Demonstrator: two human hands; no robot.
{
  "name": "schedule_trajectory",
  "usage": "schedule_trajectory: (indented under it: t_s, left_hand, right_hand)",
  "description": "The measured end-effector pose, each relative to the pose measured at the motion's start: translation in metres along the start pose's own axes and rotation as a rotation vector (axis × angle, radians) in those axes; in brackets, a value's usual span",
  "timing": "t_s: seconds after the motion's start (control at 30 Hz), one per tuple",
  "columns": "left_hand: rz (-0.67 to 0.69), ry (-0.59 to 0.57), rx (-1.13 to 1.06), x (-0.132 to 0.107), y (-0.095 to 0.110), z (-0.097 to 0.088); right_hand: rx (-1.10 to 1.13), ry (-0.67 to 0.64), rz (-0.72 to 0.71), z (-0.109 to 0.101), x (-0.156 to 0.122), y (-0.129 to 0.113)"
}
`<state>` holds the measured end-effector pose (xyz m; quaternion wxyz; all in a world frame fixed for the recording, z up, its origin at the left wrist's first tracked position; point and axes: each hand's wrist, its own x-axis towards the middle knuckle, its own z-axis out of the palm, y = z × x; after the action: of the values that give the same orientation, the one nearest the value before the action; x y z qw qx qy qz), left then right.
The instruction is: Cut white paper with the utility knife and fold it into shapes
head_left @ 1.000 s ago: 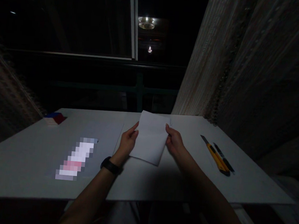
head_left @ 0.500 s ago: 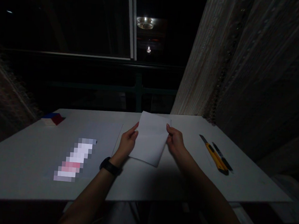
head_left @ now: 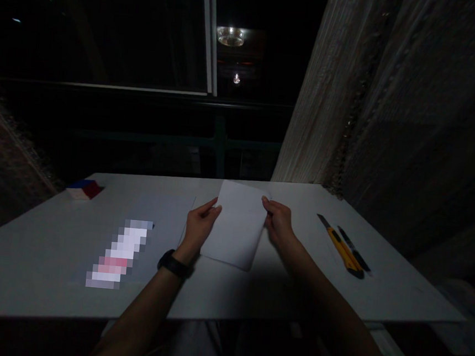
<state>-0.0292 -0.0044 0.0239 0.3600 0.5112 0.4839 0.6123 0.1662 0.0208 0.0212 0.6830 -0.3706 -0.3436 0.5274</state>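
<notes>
A white sheet of paper, apparently folded, is held tilted above the middle of the table. My left hand pinches its left edge between thumb and fingers, and a dark watch sits on that wrist. On the opposite edge, near the upper right corner, my right hand is closed with the thumb on top of the paper. The fingers behind the sheet are partly hidden.
On the white table, a yellow utility knife and a black pen lie at right. A larger sheet and a blurred-out bright object lie at left. A coloured cube sits far left. Curtains flank the dark window.
The paper has tilted and shifted slightly left and down. My left hand has moved a little left with it; my right hand is nearly where it was.
</notes>
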Motion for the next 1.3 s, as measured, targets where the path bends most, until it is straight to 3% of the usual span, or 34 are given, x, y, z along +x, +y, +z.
schedule_trajectory:
  t_s: [0.17,0.4,0.73,1.03,1.3]
  left_hand:
    - [-0.066,0.069,-0.025,0.0,0.008,-0.001]
    - [-0.038,0.14,0.023,0.005,0.007,-0.004]
    - [0.001,0.076,-0.035,0.002,0.003,-0.002]
    - [-0.005,0.058,-0.003,0.005,0.001,-0.004]
    - [0.044,0.031,-0.006,0.004,-0.002,-0.003]
  right_hand:
    - [-0.059,-0.049,0.023,0.002,-0.005,-0.002]
    - [-0.096,-0.101,0.067,0.002,-0.006,0.002]
    - [-0.04,-0.127,0.079,0.008,-0.01,0.008]
    - [0.081,-0.252,0.246,0.01,-0.012,0.009]
    - [0.061,-0.224,0.217,0.011,-0.015,0.008]
